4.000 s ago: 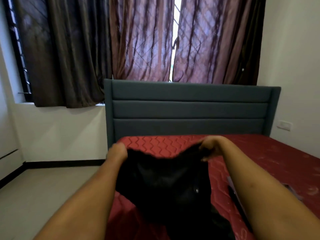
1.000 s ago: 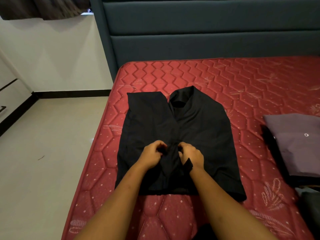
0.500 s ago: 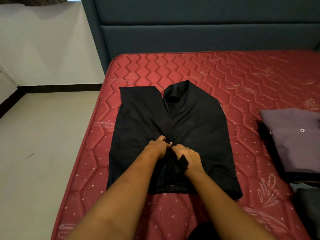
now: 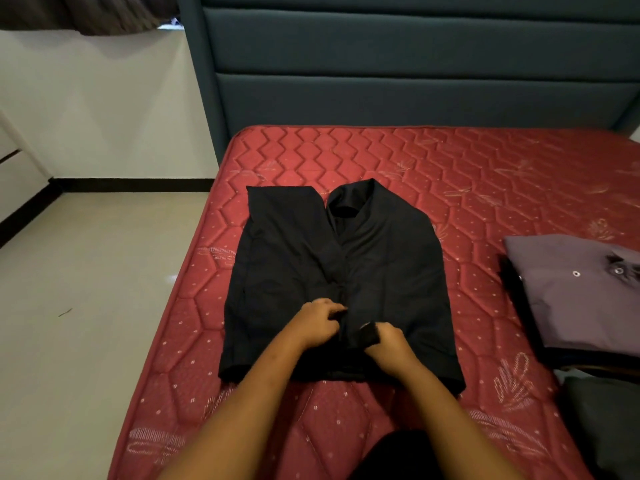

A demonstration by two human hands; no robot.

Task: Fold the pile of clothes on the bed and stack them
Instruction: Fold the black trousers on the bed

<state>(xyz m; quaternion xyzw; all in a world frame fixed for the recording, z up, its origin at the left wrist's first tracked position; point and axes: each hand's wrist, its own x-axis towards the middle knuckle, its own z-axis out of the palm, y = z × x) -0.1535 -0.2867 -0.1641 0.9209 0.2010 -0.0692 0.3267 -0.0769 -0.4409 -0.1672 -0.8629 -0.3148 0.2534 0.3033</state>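
Four seconds ago the black shirt (image 4: 294, 271) was held up in the air. It has since been laid flat, front up, on the red mattress (image 4: 346, 427), and the hands have been brought to its front opening. In the last half second they have been drawn slightly apart and a little nearer the hem. From this it is judged that the spreading step is done and the front edges are being closed or squared before any fold is made.

The left hand (image 4: 320, 320) is curled on the shirt, its fingertips pressed together at the opening, apparently pinching the edge of the cloth. The right hand (image 4: 386, 342), just beside it, is clenched round a small tab of black cloth (image 4: 369, 336) raised off the shirt front. Neither hand is released.

Beyond the knuckles the shirt body runs away to the collar (image 4: 349, 202), which lies at the far end. Well off to the right of the right hand a folded grey shirt (image 4: 575, 296) is stacked on darker clothing, with another dark garment (image 4: 609, 427) nearer the person. Furthest off, the padded headboard (image 4: 415, 81) is seen.
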